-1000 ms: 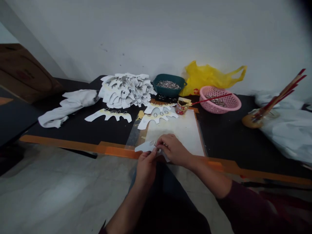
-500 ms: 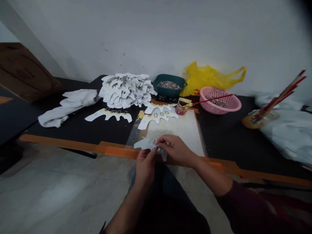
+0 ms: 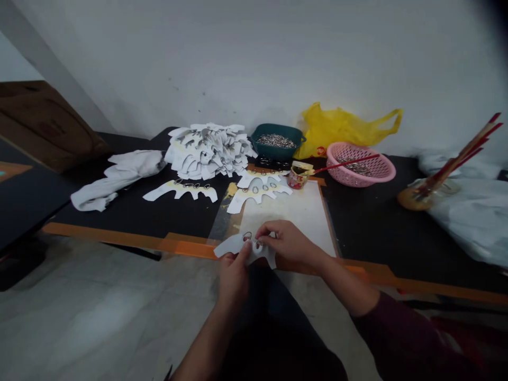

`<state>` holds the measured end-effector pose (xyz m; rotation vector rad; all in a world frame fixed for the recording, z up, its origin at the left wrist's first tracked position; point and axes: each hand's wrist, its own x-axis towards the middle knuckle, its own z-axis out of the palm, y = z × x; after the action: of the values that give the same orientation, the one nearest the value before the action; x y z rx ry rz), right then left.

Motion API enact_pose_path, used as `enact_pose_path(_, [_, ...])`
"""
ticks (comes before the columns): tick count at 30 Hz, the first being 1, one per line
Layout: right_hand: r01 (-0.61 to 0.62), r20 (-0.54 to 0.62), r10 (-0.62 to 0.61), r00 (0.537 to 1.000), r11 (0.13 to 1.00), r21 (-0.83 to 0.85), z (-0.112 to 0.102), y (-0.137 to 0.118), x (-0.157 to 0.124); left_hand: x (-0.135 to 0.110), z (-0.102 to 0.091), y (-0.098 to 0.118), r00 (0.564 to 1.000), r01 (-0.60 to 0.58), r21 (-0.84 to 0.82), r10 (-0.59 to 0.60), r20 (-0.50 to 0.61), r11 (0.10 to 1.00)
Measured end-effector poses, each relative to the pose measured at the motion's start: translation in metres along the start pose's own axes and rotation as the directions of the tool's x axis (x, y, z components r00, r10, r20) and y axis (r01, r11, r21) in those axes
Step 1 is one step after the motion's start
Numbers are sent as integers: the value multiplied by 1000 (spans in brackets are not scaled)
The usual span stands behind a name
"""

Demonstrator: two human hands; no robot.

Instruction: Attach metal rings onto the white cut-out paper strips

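Far left, a brown cardboard carton (image 3: 43,124), propped beyond the end of a black worktop (image 3: 119,219) trimmed with an orange front edge (image 3: 119,241). Next along, a crumpled white cloth (image 3: 119,177), bunched just beside a heaped pile of white paper cutouts (image 3: 208,151), many of them carrying metal rings. In front of the pile, a single ringed cutout (image 3: 180,191), laid flat. Nearer the middle, two more ringed cutouts (image 3: 257,196), lying together at the far end of a white board (image 3: 289,217).

At the near edge of the worktop, the left hand (image 3: 234,275), its fingers (image 3: 238,257) closed on the lower edge of a white paper cutout (image 3: 236,244). That cutout, with a metal ring (image 3: 247,236) on it, held up between both hands, just over the orange edge and the near corner of the board. Beside it, the right hand (image 3: 288,241), its fingers (image 3: 264,233) pinched on the same cutout, close by the ring.

Beyond, a teal tub of metal rings (image 3: 277,138), a small glue jar (image 3: 297,177) with a red-handled brush (image 3: 345,164) laid across to a pink plastic basket (image 3: 361,172), and a yellow plastic bag (image 3: 341,127) behind them. Far right, a glass jar of brushes (image 3: 428,198), tilted, beside a white plastic sheet (image 3: 468,211).
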<state>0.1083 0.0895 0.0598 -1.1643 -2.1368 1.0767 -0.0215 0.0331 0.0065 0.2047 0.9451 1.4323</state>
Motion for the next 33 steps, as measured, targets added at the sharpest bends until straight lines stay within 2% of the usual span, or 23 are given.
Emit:
enact_pose_path(4, [10, -63, -10, 998, 1000, 1, 2, -10, 8, -4, 2, 2, 1000, -26, 112, 27, -12, 993])
enact_pose_path(6, [1, -39, 0, 999, 1000, 1, 5, -15, 13, -7, 5, 3, 999, -34, 178, 41, -34, 983])
enact_pose_path(10, [-34, -29, 33, 999, 999, -24, 10, -17, 18, -11, 8, 9, 994, -83, 200, 95, -48, 976])
enact_pose_path(13, [-21, -17, 20, 1000, 999, -27, 11, -15, 17, -13, 6, 14, 990, -64, 258, 93, -101, 964])
enact_pose_path(16, [30, 10, -29, 1000, 993, -116, 9, -16, 17, -15, 6, 17, 983, -52, 306, 104, -154, 951])
enact_pose_path(21, [119, 55, -108, 993, 945, -304, 8, -21, 18, -15, 7, 16, 979, -106, 323, 155, -130, 940])
enact_pose_path(26, [158, 83, -136, 987, 911, -380, 9, -23, 19, -12, 7, 19, 976, -128, 330, 178, -127, 935])
enact_pose_path(29, [135, 55, -124, 991, 940, -313, 10, -22, 19, -12, 9, 25, 978, -113, 319, 162, -131, 941])
enact_pose_path(31, [75, -9, -77, 997, 986, -152, 11, -20, 20, -10, 10, 24, 985, -114, 231, 140, -100, 966])
enact_pose_path(33, [-13, -63, 15, 998, 1000, 28, 12, -18, 22, -9, 10, 18, 995, -98, 100, 100, -17, 990])
